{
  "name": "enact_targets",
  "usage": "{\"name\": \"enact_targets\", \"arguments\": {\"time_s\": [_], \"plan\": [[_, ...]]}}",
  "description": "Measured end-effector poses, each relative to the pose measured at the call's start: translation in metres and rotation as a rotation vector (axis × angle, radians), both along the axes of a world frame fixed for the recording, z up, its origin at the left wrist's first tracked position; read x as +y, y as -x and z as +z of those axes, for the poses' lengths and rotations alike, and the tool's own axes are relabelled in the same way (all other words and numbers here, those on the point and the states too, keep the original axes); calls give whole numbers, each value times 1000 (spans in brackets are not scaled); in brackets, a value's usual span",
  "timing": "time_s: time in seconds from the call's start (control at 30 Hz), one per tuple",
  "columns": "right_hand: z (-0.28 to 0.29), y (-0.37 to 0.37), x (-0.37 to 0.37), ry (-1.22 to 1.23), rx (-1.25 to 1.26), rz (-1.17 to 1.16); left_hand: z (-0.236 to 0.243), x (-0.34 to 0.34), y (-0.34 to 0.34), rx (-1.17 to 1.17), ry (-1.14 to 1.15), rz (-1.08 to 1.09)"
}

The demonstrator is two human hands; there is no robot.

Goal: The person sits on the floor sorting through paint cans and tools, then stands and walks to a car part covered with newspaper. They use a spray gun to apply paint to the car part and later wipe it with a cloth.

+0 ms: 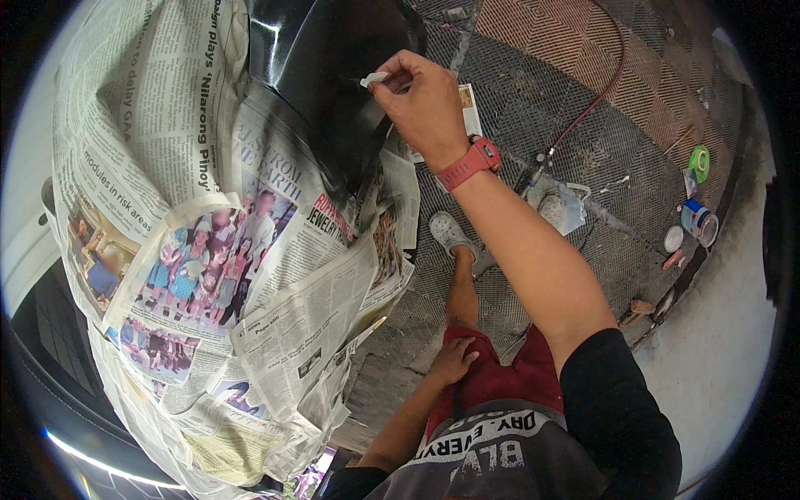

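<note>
My right hand (425, 104), with a red watch (473, 164) on the wrist, pinches a small crumpled white piece (374, 79) between thumb and fingers; whether it is paper, cloth or tape I cannot tell. It is held in front of a glossy black panel (304, 62) of a vehicle. Sheets of newspaper (308, 292) cover the bodywork around that panel, with wrinkled edges hanging at the side. Lower down, my left hand (452, 358) rests on my red shorts, fingers loosely apart and holding nothing.
Patterned floor matting (508, 75) spreads to the right. A dark red hose (593, 108) crosses it to a clear plastic bag (571, 208) near my foot. Along the right lie a green tape roll (698, 164), a blue-labelled can (698, 221) and a round lid (673, 239).
</note>
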State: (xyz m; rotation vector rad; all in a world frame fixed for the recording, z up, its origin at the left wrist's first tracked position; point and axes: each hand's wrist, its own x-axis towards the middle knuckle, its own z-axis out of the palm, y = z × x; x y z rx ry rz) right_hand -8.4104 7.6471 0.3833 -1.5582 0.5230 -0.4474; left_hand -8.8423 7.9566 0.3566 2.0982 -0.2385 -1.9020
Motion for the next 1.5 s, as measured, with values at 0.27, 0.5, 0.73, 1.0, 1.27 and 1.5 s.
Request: {"name": "enact_targets", "arguments": {"time_s": [0.27,0.5,0.73,1.0,1.27,1.5], "plan": [[1,2,-2,-22,-23,-25,-5,4,4,17,-5,-42],[16,54,12,60,-66,-7,1,-2,-1,-1,2,-19],[45,119,59,-412,-3,50,-16,16,22,-132,136,14],[3,68,24,-370,-45,-68,-1,5,8,-52,49,-19],[-13,47,14,-328,-127,-62,-12,-3,40,-206,-24,-263],[-17,30,8,-457,-175,-76,-19,-14,30,-276,6,-199]]}}
